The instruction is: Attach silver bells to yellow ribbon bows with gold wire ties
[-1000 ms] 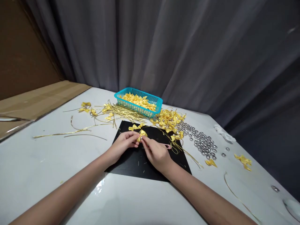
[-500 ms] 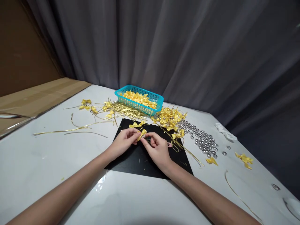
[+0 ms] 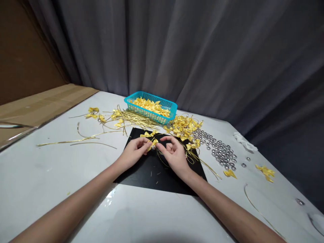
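Basically, in the head view a small yellow bow (image 3: 152, 144) is being pinched between the thumb and fingers of the left hand (image 3: 133, 153), just above the black mat (image 3: 149, 175), with a silver bead (image 3: 153, 147) showing at its lower edge. The right hand (image 3: 175, 157) is being held close by, thumb tip right at the bow and forefinger spread away from it, so nothing is clearly being gripped there; whether the thumb is actually being pressed on the bow can't be told. A thin gold wire loop (image 3: 162, 161) is being seen hanging beside that hand, its ends hidden. More bows (image 3: 149, 134) are being spotted near the mat's far edge, a bow heap (image 3: 183, 126) and loose silver beads (image 3: 224, 153) off to the right, and a wire bundle (image 3: 138, 118) in front of the teal basket (image 3: 172, 116). As for what could go wrong, the bow is probably being supported by the left pinch alone, so it could be twisted or dropped if that pinch is being eased too much. The loop could be bent or caught if the right fingers are being moved through it, and the bows by the mat's edge could be nudged by knuckles, being so near.
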Available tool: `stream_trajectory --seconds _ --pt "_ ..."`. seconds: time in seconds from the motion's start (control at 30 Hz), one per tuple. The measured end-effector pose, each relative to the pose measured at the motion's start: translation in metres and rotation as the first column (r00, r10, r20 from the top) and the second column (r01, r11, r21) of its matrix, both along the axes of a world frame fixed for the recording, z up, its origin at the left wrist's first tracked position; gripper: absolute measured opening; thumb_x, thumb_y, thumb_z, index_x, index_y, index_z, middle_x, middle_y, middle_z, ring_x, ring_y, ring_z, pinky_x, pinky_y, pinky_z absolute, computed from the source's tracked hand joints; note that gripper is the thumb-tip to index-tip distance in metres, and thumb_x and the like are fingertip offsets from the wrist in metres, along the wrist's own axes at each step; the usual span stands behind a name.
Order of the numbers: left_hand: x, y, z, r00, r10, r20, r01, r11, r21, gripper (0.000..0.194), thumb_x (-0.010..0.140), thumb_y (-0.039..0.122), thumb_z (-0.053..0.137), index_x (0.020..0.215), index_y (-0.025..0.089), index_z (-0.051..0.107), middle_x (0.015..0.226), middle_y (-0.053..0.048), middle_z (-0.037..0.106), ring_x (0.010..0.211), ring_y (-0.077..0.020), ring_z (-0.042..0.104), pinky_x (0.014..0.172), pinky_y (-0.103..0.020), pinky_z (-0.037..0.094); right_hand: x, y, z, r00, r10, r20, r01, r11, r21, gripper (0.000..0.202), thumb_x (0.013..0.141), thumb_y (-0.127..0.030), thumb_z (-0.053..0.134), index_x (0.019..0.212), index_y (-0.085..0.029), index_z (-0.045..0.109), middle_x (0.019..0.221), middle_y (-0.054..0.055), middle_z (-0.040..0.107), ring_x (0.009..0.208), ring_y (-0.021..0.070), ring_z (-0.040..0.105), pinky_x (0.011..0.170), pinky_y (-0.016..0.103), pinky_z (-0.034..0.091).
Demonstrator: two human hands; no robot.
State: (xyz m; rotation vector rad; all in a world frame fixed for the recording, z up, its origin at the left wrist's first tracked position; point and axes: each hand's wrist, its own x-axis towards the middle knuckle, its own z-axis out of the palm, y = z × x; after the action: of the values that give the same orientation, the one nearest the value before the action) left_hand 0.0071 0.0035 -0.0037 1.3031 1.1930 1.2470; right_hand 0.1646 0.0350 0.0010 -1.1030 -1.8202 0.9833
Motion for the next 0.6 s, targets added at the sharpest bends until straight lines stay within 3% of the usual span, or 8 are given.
stream_trajectory --seconds 0.17,0.37,0.6 --pt "0.0 -0.001 -0.002 0.999 0.001 -0.047 0.001 0.999 0.041 0.025 0.077 0.04 0.057 0.071 0.016 0.058 0.061 0.003 0.05 0.058 -0.0116 0.047 0.057 -0.024 0.04 0.003 0.014 0.012 0.993 0.1 0.058 -0.092 0.987 -0.131 0.036 0.065 -0.047 0.07 0.071 -0.013 0.062 0.044 -0.01 0.025 0.044 0.0051 0.019 0.044 0.022 0.013" --pt "-0.001 0.0 -0.007 0.994 0.027 -0.104 -0.02 0.998 0.065 0.026 0.081 0.04 0.055 0.074 0.016 0.059 0.065 0.001 0.053 0.061 -0.0125 0.048 0.058 -0.025 0.039 0.005 0.02 0.016 0.977 0.198 0.078 -0.174 0.955 -0.241 0.035 0.062 -0.047 0.071 0.064 -0.013 0.065 0.044 -0.007 0.037 0.044 0.0053 0.027 0.044 0.021 0.019" --pt "-0.001 -0.001 -0.007 0.988 0.047 -0.149 -0.035 0.996 0.085 0.025 0.081 0.04 0.055 0.071 0.017 0.057 0.065 0.001 0.054 0.062 -0.0137 0.049 0.059 -0.024 0.038 0.012 0.021 0.031 0.986 0.166 0.012 -0.156 0.951 -0.267 0.028 0.063 -0.043 0.07 0.064 -0.015 0.063 0.045 -0.007 0.04 0.042 0.0048 0.029 0.04 0.019 0.019"
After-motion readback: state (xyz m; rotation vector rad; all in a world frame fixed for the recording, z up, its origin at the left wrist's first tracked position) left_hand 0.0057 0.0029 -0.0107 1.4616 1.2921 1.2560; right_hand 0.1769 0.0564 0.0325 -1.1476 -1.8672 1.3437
